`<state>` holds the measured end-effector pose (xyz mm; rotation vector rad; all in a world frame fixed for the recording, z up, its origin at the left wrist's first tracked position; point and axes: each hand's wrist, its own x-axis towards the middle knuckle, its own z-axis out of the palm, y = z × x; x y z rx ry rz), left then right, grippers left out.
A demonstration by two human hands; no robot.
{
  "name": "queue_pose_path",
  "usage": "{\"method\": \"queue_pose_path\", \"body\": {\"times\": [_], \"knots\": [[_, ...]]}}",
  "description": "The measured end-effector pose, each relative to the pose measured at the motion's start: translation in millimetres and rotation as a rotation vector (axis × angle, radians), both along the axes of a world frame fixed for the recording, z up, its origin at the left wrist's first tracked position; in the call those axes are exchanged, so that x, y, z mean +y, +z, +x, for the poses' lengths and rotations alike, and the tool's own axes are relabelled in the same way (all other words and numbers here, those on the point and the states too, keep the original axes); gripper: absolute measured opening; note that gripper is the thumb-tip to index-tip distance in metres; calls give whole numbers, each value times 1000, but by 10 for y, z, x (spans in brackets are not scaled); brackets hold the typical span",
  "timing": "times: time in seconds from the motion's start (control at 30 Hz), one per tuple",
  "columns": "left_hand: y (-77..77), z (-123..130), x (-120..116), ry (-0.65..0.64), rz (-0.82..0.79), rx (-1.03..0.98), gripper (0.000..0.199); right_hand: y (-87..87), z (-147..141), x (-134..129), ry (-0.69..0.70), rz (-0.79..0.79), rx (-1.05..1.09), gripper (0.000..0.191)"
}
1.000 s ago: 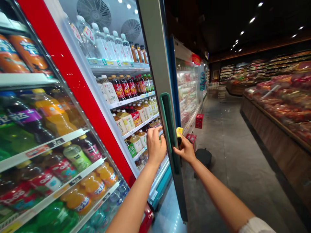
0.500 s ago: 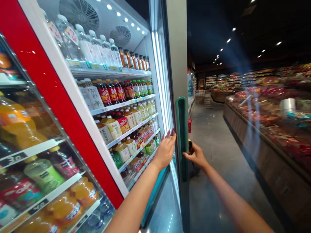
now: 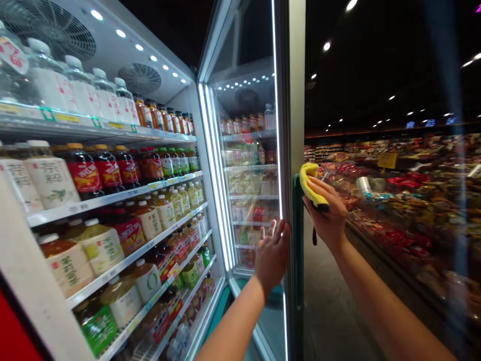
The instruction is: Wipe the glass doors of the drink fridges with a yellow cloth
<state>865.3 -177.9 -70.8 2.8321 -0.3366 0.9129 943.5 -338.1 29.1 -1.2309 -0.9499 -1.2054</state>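
Note:
A glass door [image 3: 248,200] of a tall drinks fridge stands swung open. My left hand [image 3: 271,253] is at the inner side of the door's edge, its fingers apart and holding nothing. On the outer side, my right hand [image 3: 330,210] grips a yellow cloth-like item [image 3: 312,188] with a dark end, beside the top of the green door handle [image 3: 298,240]. A dark strap hangs below that hand. Left of the door, shelves [image 3: 124,190] carry rows of bottled drinks.
Fridge lights and round fans [image 3: 140,77] are above the bottles. A long display of packaged goods [image 3: 413,210] runs along the right, with a grey floor [image 3: 323,301] between it and the door.
The view has turned right and the door stands wider open, with its inner glass showing. My right hand has risen to the handle's top, and the yellow item now shows clearly.

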Motion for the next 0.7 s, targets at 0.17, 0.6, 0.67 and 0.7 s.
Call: {"method": "queue_pose_path", "body": {"times": [0.17, 0.6, 0.67, 0.7], "knots": [[24, 448, -117, -90, 53, 55, 77, 760, 374, 62, -489, -426, -242, 40], [865, 1727, 837, -149, 254, -210, 79, 792, 1308, -77, -1177, -627, -313, 32], [1024, 1916, 1012, -159, 259, -252, 79, 796, 1362, -93, -1209, -630, -322, 34], [1099, 2015, 1105, -171, 265, -282, 80, 799, 1383, -96, -1224, -633, -322, 36]]}}
